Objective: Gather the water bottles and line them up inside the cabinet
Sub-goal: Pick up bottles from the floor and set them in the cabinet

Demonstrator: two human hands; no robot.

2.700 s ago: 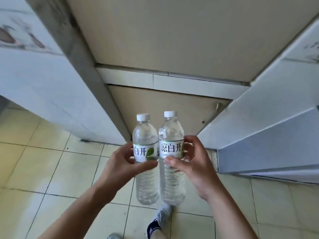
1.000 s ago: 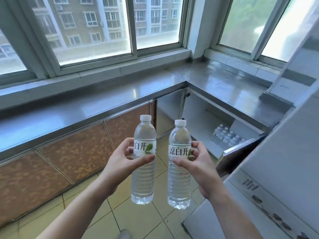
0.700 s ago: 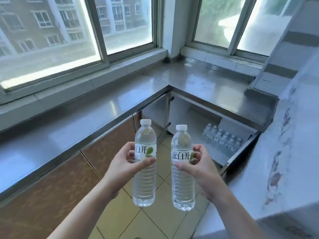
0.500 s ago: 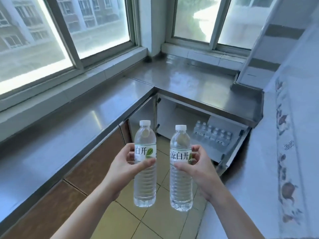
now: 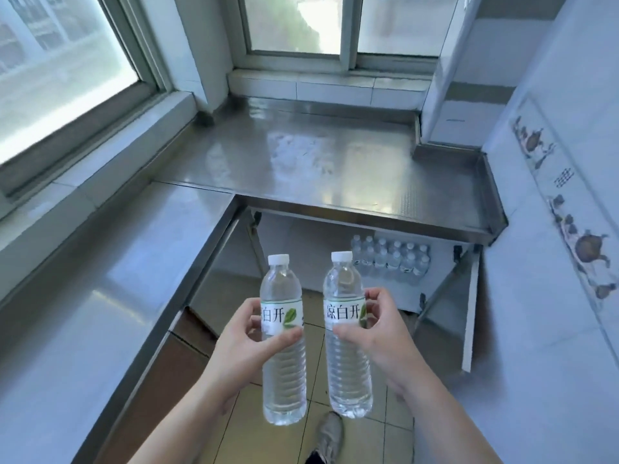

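Clear bottles (image 5: 284, 370), white caps; wall tiles (image 5: 584, 249) seemingly brown-patterned.

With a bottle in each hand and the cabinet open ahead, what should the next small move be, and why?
Probably step closer and lower both bottles toward the open cabinet. The left hand and right hand each grip an upright bottle over the floor, short of the rows of bottles inside.

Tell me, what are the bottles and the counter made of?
The bottles, left one and right one, look like clear, ribbed plastic: you see through them. The counter looks like shiny steel: grey, and it mirrors the window light.
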